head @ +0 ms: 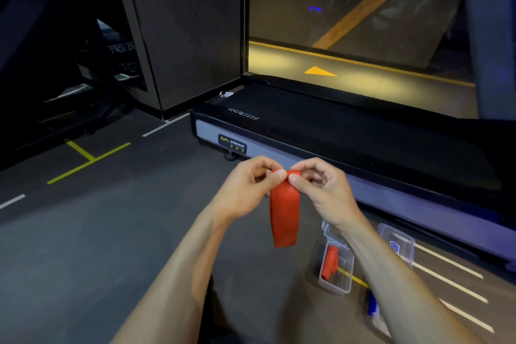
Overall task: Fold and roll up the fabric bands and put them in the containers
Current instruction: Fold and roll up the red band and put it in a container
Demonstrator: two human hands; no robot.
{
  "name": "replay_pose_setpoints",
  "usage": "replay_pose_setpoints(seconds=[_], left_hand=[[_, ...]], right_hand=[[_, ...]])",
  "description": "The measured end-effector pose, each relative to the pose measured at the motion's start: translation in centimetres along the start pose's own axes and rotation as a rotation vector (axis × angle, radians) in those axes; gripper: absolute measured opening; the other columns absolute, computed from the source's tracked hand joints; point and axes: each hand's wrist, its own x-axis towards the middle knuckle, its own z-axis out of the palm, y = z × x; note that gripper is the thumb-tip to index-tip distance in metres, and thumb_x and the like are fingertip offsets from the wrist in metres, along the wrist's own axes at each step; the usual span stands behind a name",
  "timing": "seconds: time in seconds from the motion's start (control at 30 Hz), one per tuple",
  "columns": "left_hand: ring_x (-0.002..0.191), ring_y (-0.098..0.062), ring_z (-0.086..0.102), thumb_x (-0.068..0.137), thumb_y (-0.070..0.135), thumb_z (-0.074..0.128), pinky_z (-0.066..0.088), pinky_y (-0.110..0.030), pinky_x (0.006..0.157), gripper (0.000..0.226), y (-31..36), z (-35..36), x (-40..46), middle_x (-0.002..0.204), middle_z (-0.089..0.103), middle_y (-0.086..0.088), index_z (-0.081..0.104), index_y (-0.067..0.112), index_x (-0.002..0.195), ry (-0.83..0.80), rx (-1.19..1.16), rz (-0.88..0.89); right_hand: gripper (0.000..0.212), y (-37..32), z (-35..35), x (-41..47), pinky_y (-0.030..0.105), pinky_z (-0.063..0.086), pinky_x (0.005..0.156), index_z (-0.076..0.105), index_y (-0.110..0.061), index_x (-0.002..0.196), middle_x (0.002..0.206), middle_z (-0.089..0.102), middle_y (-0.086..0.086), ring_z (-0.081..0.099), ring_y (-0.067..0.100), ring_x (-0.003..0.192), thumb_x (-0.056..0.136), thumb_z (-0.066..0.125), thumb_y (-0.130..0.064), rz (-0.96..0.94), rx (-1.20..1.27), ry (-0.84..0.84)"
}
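Both hands, left hand (252, 184) and right hand (318, 184), pinch the red band (284, 212) top at frame centre; loose tail could unroll crookedly if either thumb slips.

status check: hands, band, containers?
Left hand and right hand pinch red band at its top; rest hangs free. Open container on floor holds one rolled band. Nothing in the way.

The dark floor (111, 232) carries a treadmill (349, 131) and two clear containers (336, 274).
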Motion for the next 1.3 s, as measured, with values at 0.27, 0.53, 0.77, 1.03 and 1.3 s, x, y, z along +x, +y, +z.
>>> replay_pose_setpoints(seconds=[0.27,0.53,0.77,1.03,1.3], left_hand=[[0.08,-0.022,0.064,0.095,0.015,0.07,0.054,-0.047,0.081,0.013,0.0,-0.29,0.04,0.089,0.07,-0.024,0.068,0.006,0.105,0.02,0.038,0.067],[0.08,-0.024,0.062,0.098,0.012,0.068,0.056,-0.041,0.076,0.013,-0.02,0.01,-0.08,0.084,0.063,-0.014,0.063,0.005,0.108,0.0,-0.043,0.018],[0.083,-0.019,0.07,0.094,-0.003,0.068,0.057,-0.026,0.077,0.015,0.11,0.04,-0.07,0.096,0.069,-0.031,0.065,-0.002,0.108,-0.009,-0.018,0.036],[0.085,-0.024,0.073,0.094,0.018,0.074,0.059,-0.039,0.083,0.015,-0.28,0.04,0.11,0.093,0.076,-0.011,0.072,0.011,0.108,0.036,0.034,0.049],[0.096,-0.016,0.073,0.092,0.009,0.074,0.056,-0.034,0.093,0.017,-0.19,-0.21,0.01,0.099,0.077,-0.001,0.071,0.014,0.108,0.021,0.115,0.109]], right_hand=[[0.012,-0.12,0.12,-0.12,0.032,0.055,0.08,0.071,-0.013,0.105,0.09,0.073,0.018,0.068,0.018,0.083,0.093,0.075,-0.013,0.084,0.107,-0.057],[0.006,0.1,0.14,0.07,0.051,0.055,0.091,0.075,-0.013,0.098,0.092,0.075,0.014,0.071,0.032,0.088,0.092,0.075,-0.012,-0.023,0.021,0.01],[0.011,0.06,0.07,0.0,0.05,0.055,0.088,0.075,-0.016,0.098,0.093,0.073,0.015,0.067,0.018,0.085,0.09,0.076,-0.009,-0.045,0.027,0.026],[0.017,-0.04,0.04,-0.05,0.035,0.057,0.087,0.074,-0.013,0.099,0.095,0.076,0.01,0.071,0.019,0.089,0.087,0.078,-0.002,-0.046,0.016,0.022],[0.007,-0.05,0.03,-0.17,0.042,0.057,0.085,0.074,-0.013,0.099,0.091,0.076,0.011,0.072,0.025,0.088,0.093,0.075,-0.016,-0.003,-0.034,-0.017]])
